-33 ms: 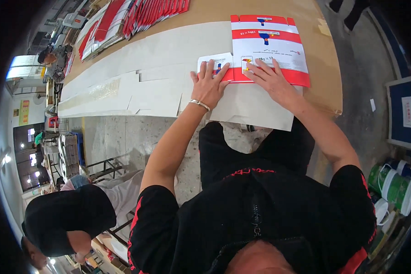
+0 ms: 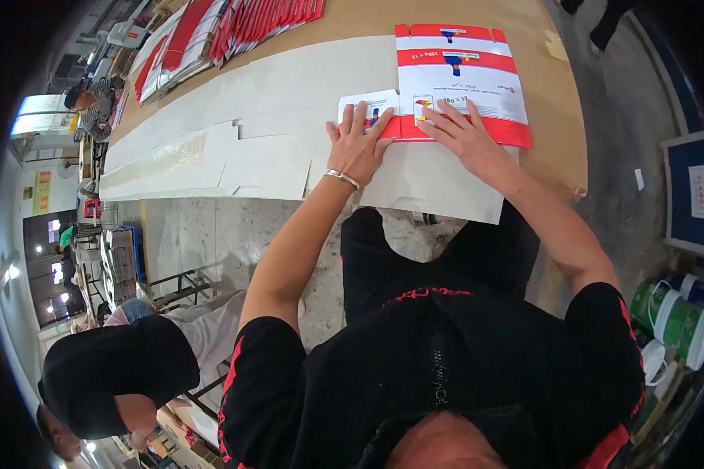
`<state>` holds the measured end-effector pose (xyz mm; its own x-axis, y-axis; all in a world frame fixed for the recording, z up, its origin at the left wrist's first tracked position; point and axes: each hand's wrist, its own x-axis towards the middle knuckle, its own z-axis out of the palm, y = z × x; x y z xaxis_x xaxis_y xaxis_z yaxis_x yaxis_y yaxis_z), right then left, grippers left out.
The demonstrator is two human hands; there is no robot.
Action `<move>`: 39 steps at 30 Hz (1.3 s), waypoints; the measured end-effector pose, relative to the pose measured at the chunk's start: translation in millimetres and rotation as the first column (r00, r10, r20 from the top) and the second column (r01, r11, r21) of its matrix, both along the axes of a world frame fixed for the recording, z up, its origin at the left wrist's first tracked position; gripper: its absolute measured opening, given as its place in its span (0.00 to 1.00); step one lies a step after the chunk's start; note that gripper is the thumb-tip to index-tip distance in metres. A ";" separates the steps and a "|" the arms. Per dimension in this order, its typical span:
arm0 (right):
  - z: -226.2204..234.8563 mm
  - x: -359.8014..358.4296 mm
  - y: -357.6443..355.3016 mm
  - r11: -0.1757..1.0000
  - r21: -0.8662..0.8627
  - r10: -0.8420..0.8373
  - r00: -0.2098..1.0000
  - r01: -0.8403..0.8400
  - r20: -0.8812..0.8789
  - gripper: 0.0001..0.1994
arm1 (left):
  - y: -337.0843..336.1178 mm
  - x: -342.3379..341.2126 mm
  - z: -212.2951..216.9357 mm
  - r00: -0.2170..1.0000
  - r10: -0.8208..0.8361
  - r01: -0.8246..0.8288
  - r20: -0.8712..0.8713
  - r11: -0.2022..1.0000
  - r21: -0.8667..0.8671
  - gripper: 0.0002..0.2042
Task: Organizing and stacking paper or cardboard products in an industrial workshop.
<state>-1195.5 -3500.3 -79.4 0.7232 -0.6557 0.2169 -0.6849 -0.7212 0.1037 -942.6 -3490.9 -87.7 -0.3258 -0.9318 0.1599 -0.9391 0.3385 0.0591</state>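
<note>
Left hand (image 2: 357, 146) flat, fingers spread, palm pressing down on near left flap of red-and-white flattened carton (image 2: 460, 82); silver bracelet (image 2: 341, 179) at wrist. Right hand (image 2: 468, 134) also flat and open, fingers splayed over carton's near red band, gripping nothing. Carton lying flat at near edge of brown desk (image 2: 555, 133), partly on white cardboard sheets (image 2: 266, 144) spread leftward along desk. Stack of red-and-white cartons (image 2: 227, 31) at far left of desk. Green-and-white buckets (image 2: 677, 316) on floor at right. Person in black cap (image 2: 117, 375) below left, apart from hands.
</note>
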 end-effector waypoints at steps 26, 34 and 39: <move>-7.0 -10.1 -12.4 0.985 0.103 0.133 0.990 -0.137 0.050 0.30 | -30.6 -0.4 -8.7 0.963 0.085 -0.026 -0.257 0.974 0.225 0.31; 5.3 -7.2 2.4 0.983 0.044 0.161 0.952 -0.178 0.262 0.27 | -130.7 -25.6 1.8 0.980 0.196 -0.187 -0.035 0.966 0.180 0.30; 36.2 -23.7 63.0 0.292 0.946 -0.694 0.649 -0.143 0.312 0.19 | -119.0 -11.4 74.4 0.942 0.139 0.100 -0.304 0.750 0.653 0.27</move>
<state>-1219.1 -3437.3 -43.2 0.4012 -0.8358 -0.3748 -0.4186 0.1966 -0.8866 -954.0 -3610.0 -13.2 -0.3497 -0.8478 -0.3988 -0.8321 0.0855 0.5480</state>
